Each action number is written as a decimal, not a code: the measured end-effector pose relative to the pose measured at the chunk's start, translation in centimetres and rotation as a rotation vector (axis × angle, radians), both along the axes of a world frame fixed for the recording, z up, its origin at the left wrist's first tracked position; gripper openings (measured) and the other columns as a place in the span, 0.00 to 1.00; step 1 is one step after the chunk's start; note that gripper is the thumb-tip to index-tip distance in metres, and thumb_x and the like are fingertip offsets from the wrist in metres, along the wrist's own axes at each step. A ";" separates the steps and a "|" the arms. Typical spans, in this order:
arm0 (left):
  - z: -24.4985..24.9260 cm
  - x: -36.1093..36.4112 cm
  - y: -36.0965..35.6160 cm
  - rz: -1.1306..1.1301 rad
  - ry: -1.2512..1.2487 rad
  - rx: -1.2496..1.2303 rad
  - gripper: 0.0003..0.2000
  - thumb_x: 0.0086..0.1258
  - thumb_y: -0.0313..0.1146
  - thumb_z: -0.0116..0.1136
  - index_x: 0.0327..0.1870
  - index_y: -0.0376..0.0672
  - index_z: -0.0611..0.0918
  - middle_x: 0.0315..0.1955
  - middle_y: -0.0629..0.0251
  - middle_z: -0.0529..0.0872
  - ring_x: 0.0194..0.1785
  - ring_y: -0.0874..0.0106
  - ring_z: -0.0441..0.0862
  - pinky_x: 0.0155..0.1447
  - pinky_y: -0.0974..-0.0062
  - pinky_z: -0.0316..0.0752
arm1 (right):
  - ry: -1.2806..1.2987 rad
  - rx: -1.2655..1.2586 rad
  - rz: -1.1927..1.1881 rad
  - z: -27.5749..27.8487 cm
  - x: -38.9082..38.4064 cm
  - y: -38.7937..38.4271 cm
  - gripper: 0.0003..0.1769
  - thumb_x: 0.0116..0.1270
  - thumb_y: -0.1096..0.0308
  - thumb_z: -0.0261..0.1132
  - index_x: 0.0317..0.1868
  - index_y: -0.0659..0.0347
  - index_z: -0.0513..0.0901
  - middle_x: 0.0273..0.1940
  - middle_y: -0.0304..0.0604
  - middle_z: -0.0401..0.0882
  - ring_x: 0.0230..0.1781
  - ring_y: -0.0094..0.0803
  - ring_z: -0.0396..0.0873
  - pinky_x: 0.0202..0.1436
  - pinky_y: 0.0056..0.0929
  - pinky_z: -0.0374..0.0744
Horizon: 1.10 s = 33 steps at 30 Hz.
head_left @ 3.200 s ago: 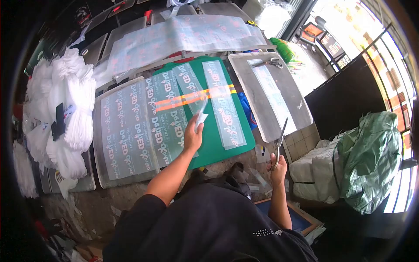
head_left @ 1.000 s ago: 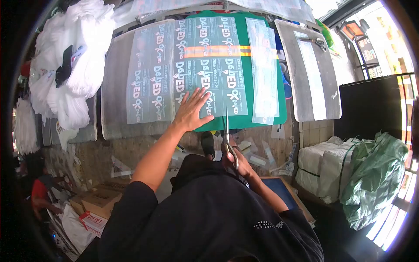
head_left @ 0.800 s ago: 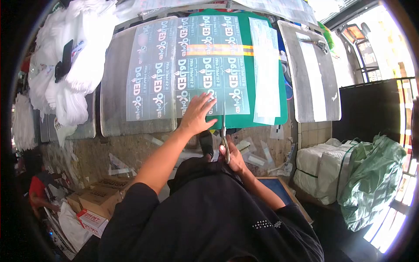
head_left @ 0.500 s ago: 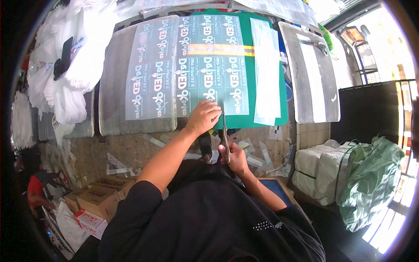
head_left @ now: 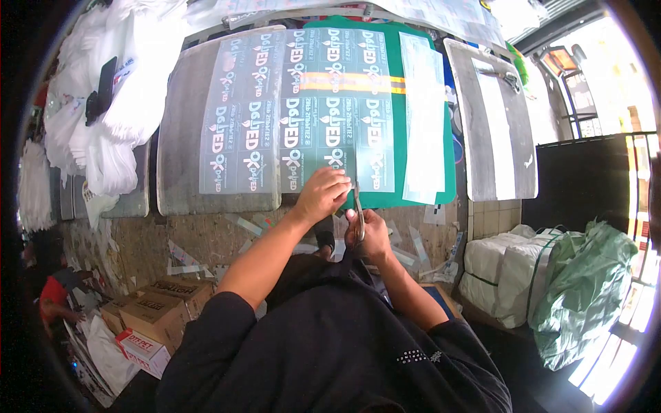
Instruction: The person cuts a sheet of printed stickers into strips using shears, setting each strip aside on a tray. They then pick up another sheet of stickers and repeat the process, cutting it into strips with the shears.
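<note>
A clear printed transfer sheet (head_left: 237,148) with rows of white "DepED OK" lettering lies over a grey board and a green board (head_left: 396,51). My left hand (head_left: 322,196) pinches the near edge of this sheet, fingers bent together. Just right of it are the scissors (head_left: 360,217), their blades pointing away from me at the sheet's near edge. My right hand (head_left: 373,235) is wrapped round the scissors' handles. Cut clear strips (head_left: 421,131) lie stacked on the green board's right side.
Another grey board (head_left: 475,124) at right holds a second pair of scissors (head_left: 506,77). White garments (head_left: 124,131) are piled at left. Cartons (head_left: 155,313) stand lower left, near another person's red sleeve (head_left: 51,296). Wrapped bales (head_left: 509,275) sit right; scraps litter the floor.
My right hand and the scissors' handles have moved forward, closer to the sheet. My left hand stays at the sheet's near edge. The whole view has shifted slightly.
</note>
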<state>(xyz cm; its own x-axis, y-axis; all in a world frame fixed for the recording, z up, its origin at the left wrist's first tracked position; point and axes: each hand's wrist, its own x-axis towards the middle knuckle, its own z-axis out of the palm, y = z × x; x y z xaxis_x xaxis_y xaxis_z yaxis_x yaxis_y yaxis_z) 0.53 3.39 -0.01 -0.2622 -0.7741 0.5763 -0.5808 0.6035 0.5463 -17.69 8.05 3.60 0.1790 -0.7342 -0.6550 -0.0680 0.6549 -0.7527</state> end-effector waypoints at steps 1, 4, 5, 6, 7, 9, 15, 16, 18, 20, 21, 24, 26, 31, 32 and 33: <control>0.0 0.1 0.1 0.001 0.000 0.001 0.08 0.58 0.25 0.67 0.38 0.41 0.83 0.43 0.65 0.86 0.54 0.61 0.83 0.61 0.58 0.75 | -0.068 0.051 -0.037 0.1 0.2 -0.7 0.26 0.64 0.47 0.73 0.34 0.64 0.77 0.23 0.36 0.77 0.20 0.22 0.76 0.24 0.23 0.75; 0.1 0.0 0.4 0.007 0.004 0.002 0.08 0.59 0.25 0.67 0.39 0.42 0.84 0.43 0.65 0.86 0.54 0.62 0.82 0.62 0.57 0.75 | -0.004 0.027 -0.011 0.5 0.5 -1.6 0.26 0.64 0.47 0.73 0.35 0.64 0.77 0.23 0.37 0.77 0.20 0.22 0.76 0.24 0.22 0.74; 0.1 0.0 0.3 0.011 0.017 0.001 0.09 0.57 0.24 0.68 0.39 0.41 0.83 0.43 0.65 0.86 0.54 0.61 0.83 0.61 0.56 0.76 | 0.058 -0.019 0.017 0.7 0.5 -1.8 0.26 0.64 0.47 0.73 0.35 0.64 0.77 0.23 0.37 0.77 0.20 0.22 0.76 0.23 0.23 0.74; 0.1 0.0 0.3 0.016 0.030 -0.001 0.10 0.56 0.23 0.70 0.39 0.41 0.83 0.43 0.64 0.85 0.54 0.60 0.83 0.60 0.56 0.77 | 0.058 -0.019 0.019 0.4 0.5 -1.7 0.26 0.64 0.47 0.73 0.35 0.64 0.77 0.23 0.37 0.77 0.20 0.22 0.76 0.23 0.23 0.74; 0.1 0.1 0.3 0.020 0.031 -0.001 0.10 0.56 0.23 0.70 0.39 0.41 0.83 0.43 0.64 0.85 0.54 0.60 0.83 0.60 0.56 0.77 | 0.077 -0.056 0.032 0.0 0.4 -1.5 0.27 0.64 0.46 0.73 0.35 0.65 0.77 0.23 0.37 0.77 0.20 0.22 0.76 0.23 0.23 0.74; 0.1 0.2 0.6 0.024 0.001 0.028 0.10 0.56 0.24 0.70 0.39 0.41 0.83 0.44 0.65 0.85 0.55 0.61 0.83 0.60 0.55 0.77 | 0.096 -0.095 0.049 -0.5 0.4 -1.7 0.27 0.64 0.46 0.73 0.35 0.65 0.77 0.22 0.37 0.77 0.20 0.22 0.76 0.23 0.23 0.74; 0.2 0.2 0.9 0.020 0.006 0.015 0.09 0.56 0.24 0.69 0.37 0.41 0.84 0.45 0.65 0.85 0.56 0.61 0.82 0.61 0.56 0.77 | 0.067 -0.051 0.034 0.0 0.8 -3.1 0.29 0.64 0.44 0.72 0.36 0.66 0.77 0.21 0.36 0.78 0.19 0.21 0.75 0.23 0.24 0.73; 0.2 0.3 0.9 0.019 0.006 0.015 0.09 0.56 0.24 0.69 0.37 0.41 0.84 0.45 0.65 0.85 0.56 0.61 0.82 0.61 0.56 0.77 | 0.086 -0.084 0.060 0.3 0.9 -3.1 0.29 0.64 0.44 0.72 0.36 0.66 0.77 0.21 0.37 0.78 0.19 0.21 0.75 0.23 0.24 0.73; 0.3 0.5 1.0 -0.012 -0.024 0.040 0.10 0.58 0.28 0.68 0.41 0.41 0.83 0.46 0.63 0.84 0.56 0.59 0.81 0.61 0.57 0.75 | 0.103 -0.117 0.087 0.3 0.9 -3.1 0.29 0.64 0.44 0.72 0.36 0.66 0.77 0.21 0.37 0.78 0.19 0.21 0.75 0.23 0.24 0.73; -0.3 0.5 1.5 -0.003 -0.084 0.092 0.13 0.58 0.31 0.68 0.43 0.41 0.83 0.50 0.61 0.82 0.59 0.58 0.79 0.64 0.56 0.72 | 0.083 -0.093 0.074 0.0 0.9 -3.0 0.28 0.65 0.44 0.72 0.35 0.66 0.77 0.22 0.37 0.78 0.20 0.21 0.75 0.24 0.23 0.73; -0.5 0.4 1.9 0.005 -0.144 0.144 0.16 0.58 0.35 0.68 0.46 0.41 0.82 0.53 0.60 0.81 0.62 0.57 0.77 0.67 0.55 0.70 | 0.082 -0.094 0.075 0.3 1.0 -3.0 0.28 0.65 0.44 0.72 0.35 0.66 0.77 0.22 0.37 0.78 0.20 0.21 0.75 0.24 0.23 0.73; -0.7 -0.1 2.9 -0.005 -0.310 0.207 0.23 0.56 0.43 0.69 0.52 0.43 0.80 0.60 0.57 0.75 0.68 0.55 0.69 0.73 0.52 0.62 | -0.031 -0.050 0.014 0.8 1.3 -3.2 0.27 0.65 0.45 0.71 0.36 0.65 0.77 0.24 0.38 0.79 0.21 0.21 0.76 0.25 0.23 0.73; -0.9 -0.4 3.1 -0.010 -0.342 0.217 0.28 0.56 0.45 0.69 0.57 0.44 0.78 0.62 0.56 0.73 0.69 0.54 0.67 0.74 0.51 0.60 | -0.090 -0.019 -0.008 0.3 1.3 -3.2 0.28 0.65 0.45 0.72 0.38 0.65 0.76 0.25 0.36 0.77 0.20 0.22 0.76 0.23 0.21 0.74; 0.1 -1.5 2.9 0.021 -0.491 0.255 0.37 0.57 0.50 0.66 0.68 0.46 0.71 0.61 0.54 0.71 0.69 0.53 0.65 0.74 0.48 0.58 | 0.038 -0.081 0.019 -0.6 1.1 -3.1 0.28 0.64 0.45 0.72 0.37 0.66 0.78 0.26 0.37 0.78 0.22 0.22 0.76 0.25 0.22 0.74; -0.4 -1.6 2.9 0.021 -0.498 0.240 0.41 0.54 0.50 0.68 0.71 0.46 0.67 0.62 0.53 0.69 0.70 0.52 0.63 0.75 0.48 0.56 | 0.102 -0.087 0.040 -0.6 1.0 -3.2 0.29 0.63 0.45 0.73 0.37 0.67 0.79 0.26 0.38 0.80 0.23 0.22 0.77 0.26 0.24 0.75; -0.4 -1.6 2.9 0.019 -0.506 0.226 0.46 0.51 0.50 0.70 0.74 0.47 0.64 0.63 0.52 0.68 0.71 0.51 0.60 0.75 0.48 0.55 | 0.101 -0.087 0.039 -0.2 1.2 -3.4 0.29 0.63 0.45 0.73 0.37 0.67 0.79 0.26 0.38 0.80 0.23 0.22 0.77 0.26 0.24 0.75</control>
<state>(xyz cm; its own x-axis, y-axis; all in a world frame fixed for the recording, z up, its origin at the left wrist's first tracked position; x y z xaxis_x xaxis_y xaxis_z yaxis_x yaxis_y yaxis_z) -1.06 6.27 -0.41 -0.4477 -0.8712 0.2015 -0.8142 0.4904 0.3109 -16.54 4.61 3.41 0.1452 -0.7827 -0.6053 -0.1707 0.5828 -0.7945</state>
